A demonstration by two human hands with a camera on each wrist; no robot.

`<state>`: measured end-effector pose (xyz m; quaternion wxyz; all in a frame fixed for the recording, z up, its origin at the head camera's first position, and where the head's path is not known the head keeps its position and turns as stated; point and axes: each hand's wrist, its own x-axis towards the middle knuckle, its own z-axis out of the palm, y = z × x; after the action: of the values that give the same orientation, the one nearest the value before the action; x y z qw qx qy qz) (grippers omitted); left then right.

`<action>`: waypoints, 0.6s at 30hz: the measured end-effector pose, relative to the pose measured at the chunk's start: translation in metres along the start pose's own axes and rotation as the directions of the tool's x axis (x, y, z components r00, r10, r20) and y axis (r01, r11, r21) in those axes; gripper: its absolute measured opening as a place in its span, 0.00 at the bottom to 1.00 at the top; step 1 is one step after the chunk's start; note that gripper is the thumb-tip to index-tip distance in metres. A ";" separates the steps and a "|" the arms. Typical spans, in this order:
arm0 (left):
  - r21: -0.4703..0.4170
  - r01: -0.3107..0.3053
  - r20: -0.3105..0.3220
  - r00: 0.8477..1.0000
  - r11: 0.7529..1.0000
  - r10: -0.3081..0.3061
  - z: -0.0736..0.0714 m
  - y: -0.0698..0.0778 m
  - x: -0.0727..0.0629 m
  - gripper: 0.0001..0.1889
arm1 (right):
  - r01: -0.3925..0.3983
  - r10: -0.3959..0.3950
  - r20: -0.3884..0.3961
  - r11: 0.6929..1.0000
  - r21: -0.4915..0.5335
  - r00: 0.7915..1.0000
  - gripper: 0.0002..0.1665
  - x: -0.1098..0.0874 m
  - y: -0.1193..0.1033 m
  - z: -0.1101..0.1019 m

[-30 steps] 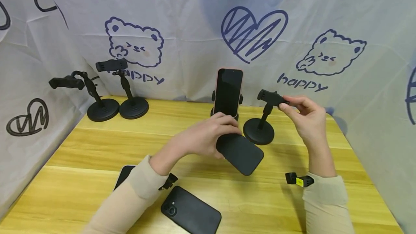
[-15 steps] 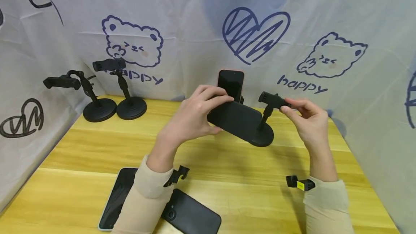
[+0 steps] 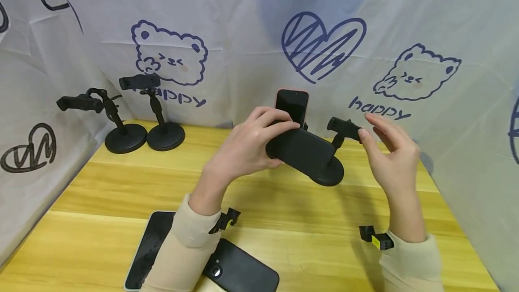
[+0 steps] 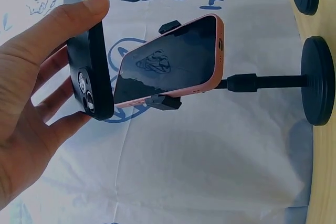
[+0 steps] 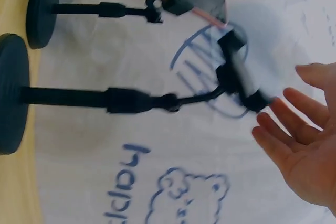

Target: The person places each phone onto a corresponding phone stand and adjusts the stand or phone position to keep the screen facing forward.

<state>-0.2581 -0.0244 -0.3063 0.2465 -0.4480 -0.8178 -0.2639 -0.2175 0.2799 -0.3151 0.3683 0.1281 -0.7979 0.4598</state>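
My left hand (image 3: 243,148) grips a black phone (image 3: 302,150) by one end, thumb on one side and fingers on the other. Rear camera lenses show on this phone in the left wrist view. It is raised above the table and covers part of a black phone stand (image 3: 343,126). Beside the right end of that stand's clamp (image 5: 241,80) is my right hand (image 5: 312,156), its fingers spread and holding nothing. Whether a fingertip touches the clamp, I cannot tell. Behind the left hand, a phone in a pink case (image 4: 173,59) sits clamped in another stand (image 4: 273,81).
Two more black stands (image 3: 125,139) are at the back left of the wooden table (image 3: 101,188). A phone with its dark screen up (image 3: 152,242) and a black phone lying back up (image 3: 245,267) are near the front, partly behind the left sleeve. A drawn-on white cloth (image 3: 243,21) hangs behind.
The left hand has lifted the black phone up and away from me, in front of the stand. My right fingers, which pinched the clamp's end, have spread and come off to the right.
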 end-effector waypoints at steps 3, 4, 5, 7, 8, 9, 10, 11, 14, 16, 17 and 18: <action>0.008 -0.005 -0.009 1.000 1.000 0.005 0.000 0.001 -0.001 0.42 | 0.131 -0.130 -0.033 0.991 0.024 0.991 0.24 -0.003 -0.013 0.008; 0.014 -0.006 -0.011 1.000 1.000 0.006 -0.001 0.001 -0.002 0.42 | 0.152 -0.150 -0.026 0.987 0.045 0.988 0.24 -0.005 -0.018 0.011; 0.021 -0.007 -0.013 1.000 1.000 0.008 -0.001 0.001 -0.002 0.42 | 0.157 -0.157 -0.008 0.985 0.069 0.988 0.24 -0.007 -0.024 0.014; 0.040 -0.009 -0.015 1.000 0.999 0.010 -0.001 0.001 -0.003 0.42 | 0.139 -0.146 0.050 0.984 0.111 0.988 0.24 -0.012 -0.033 0.020; 0.050 -0.010 -0.015 1.000 0.999 0.011 -0.001 0.000 -0.004 0.42 | 0.115 -0.126 0.089 0.986 0.122 0.988 0.24 -0.015 -0.036 0.023; 0.056 -0.011 -0.018 1.000 0.998 0.013 -0.001 0.000 -0.005 0.42 | 0.085 -0.102 0.130 0.988 0.127 0.986 0.24 -0.018 -0.039 0.027; 0.062 -0.013 -0.021 1.000 0.998 0.014 -0.001 0.000 -0.005 0.42 | 0.050 -0.073 0.171 0.990 0.135 0.983 0.24 -0.020 -0.042 0.030; 0.069 -0.014 -0.023 1.000 0.998 0.016 -0.001 0.000 -0.005 0.42 | 0.011 -0.042 0.209 0.990 0.144 0.977 0.25 -0.023 -0.044 0.032; 0.085 -0.022 -0.028 0.999 0.996 0.024 0.000 0.001 -0.006 0.42 | -0.095 0.046 0.290 0.983 0.156 0.956 0.26 -0.028 -0.046 0.040; 0.094 -0.027 -0.030 0.999 0.995 0.030 0.000 0.001 -0.005 0.41 | -0.150 0.087 0.313 0.972 0.182 0.946 0.27 -0.031 -0.047 0.045; 0.098 -0.029 -0.031 0.999 0.995 0.032 0.000 0.001 -0.005 0.41 | -0.168 0.100 0.315 0.966 0.196 0.944 0.27 -0.031 -0.047 0.047; 0.101 -0.032 -0.032 0.999 0.994 0.035 0.000 0.001 -0.005 0.41 | -0.180 0.109 0.313 0.962 0.206 0.943 0.27 -0.032 -0.047 0.048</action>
<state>-0.2544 -0.0270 -0.3095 0.2868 -0.4442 -0.8182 -0.2256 -0.1925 0.2099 -0.3226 0.1909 0.1788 -0.7926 0.5508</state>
